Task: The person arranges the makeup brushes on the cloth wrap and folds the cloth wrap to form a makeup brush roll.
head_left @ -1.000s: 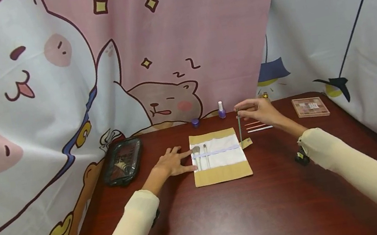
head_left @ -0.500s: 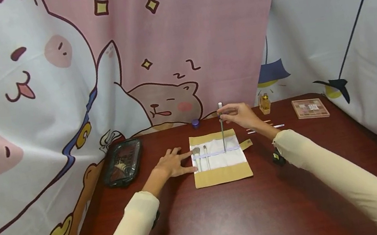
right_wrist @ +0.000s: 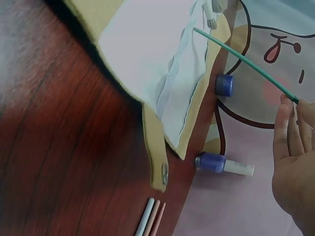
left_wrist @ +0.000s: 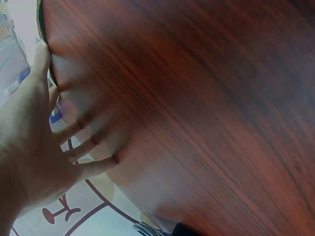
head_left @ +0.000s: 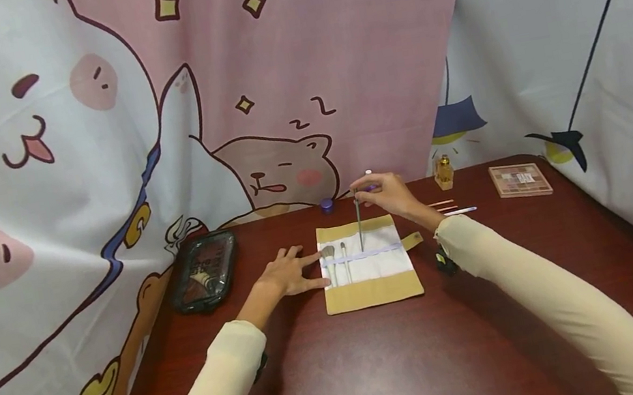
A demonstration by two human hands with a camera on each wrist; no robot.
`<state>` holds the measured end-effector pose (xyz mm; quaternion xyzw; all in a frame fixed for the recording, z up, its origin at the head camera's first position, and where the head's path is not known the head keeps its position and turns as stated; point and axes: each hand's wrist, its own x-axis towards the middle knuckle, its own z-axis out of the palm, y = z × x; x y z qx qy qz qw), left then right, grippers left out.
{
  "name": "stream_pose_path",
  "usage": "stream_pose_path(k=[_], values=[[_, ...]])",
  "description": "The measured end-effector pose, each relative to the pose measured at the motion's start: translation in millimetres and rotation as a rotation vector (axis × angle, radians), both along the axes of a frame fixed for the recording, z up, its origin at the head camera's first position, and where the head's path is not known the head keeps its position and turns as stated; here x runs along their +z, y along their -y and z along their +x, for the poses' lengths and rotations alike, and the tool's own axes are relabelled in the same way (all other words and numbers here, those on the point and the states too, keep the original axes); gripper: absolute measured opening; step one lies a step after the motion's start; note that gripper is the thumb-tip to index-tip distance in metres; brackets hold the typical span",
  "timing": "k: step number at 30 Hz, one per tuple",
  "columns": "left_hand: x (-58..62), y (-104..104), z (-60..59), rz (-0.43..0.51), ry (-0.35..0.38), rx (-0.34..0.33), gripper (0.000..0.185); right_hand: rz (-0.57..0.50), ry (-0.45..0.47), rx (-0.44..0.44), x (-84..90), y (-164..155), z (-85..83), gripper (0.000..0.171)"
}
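Currently my right hand pinches the top end of a thin green brush handle, fingers curled round it, and holds it nearly upright over the brush roll. Its lower tip sits at the white inner panel of the roll, close to the pale elastic band running across it; whether the tip touches the cloth cannot be determined. In the right wrist view the handle appears as a slim green rod slanting from my fingers down to the cloth. The roll is tan cloth with a white centre, lies unrolled flat on the desk, and carries two brushes tucked under the band at its left side. My left hand lies flat on the desk with fingers spread and straight, fingertips at the left edge of the roll, gripping nothing. Behind the roll stand a purple nail polish bottle and a small blue cap.
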<state>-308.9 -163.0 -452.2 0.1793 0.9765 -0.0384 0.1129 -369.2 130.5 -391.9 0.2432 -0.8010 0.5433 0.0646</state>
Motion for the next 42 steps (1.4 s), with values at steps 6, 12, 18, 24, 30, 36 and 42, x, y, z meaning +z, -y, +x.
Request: stream_pose_path(k=[6,12,18,24,30,36,42], values=[[-0.2,1.3,-1.3,-0.004,-0.001,-0.003,0.088,0.010,0.001,-0.023,-25.6,6.2,-25.5,0.023],[-1.7,1.1,-2.6,-0.008,-0.002,-0.008,0.088,0.023,0.047,-0.012,-40.2,6.3,-31.1,0.024],[-0.3,0.6,-1.6,-0.003,-0.005,-0.009,0.088,0.057,0.069,0.003,-48.8,2.2,-29.1,0.028],[-0.1,0.7,-0.6,-0.004,0.002,-0.003,0.088,0.128,0.069,0.016,-57.3,0.8,-26.8,0.035],[-0.5,0.0,-1.1,-0.009,0.003,0.006,0.089,0.207,0.029,0.014,-65.7,-0.1,-24.9,0.032],[-0.7,-0.3,-1.9,-0.011,0.012,0.009,0.090,0.222,0.055,0.071,-74.0,0.7,-20.6,0.033],[-1.3,0.1,-2.5,-0.012,0.009,0.005,0.090,0.295,0.046,0.100,-81.7,2.5,-14.7,0.032]])
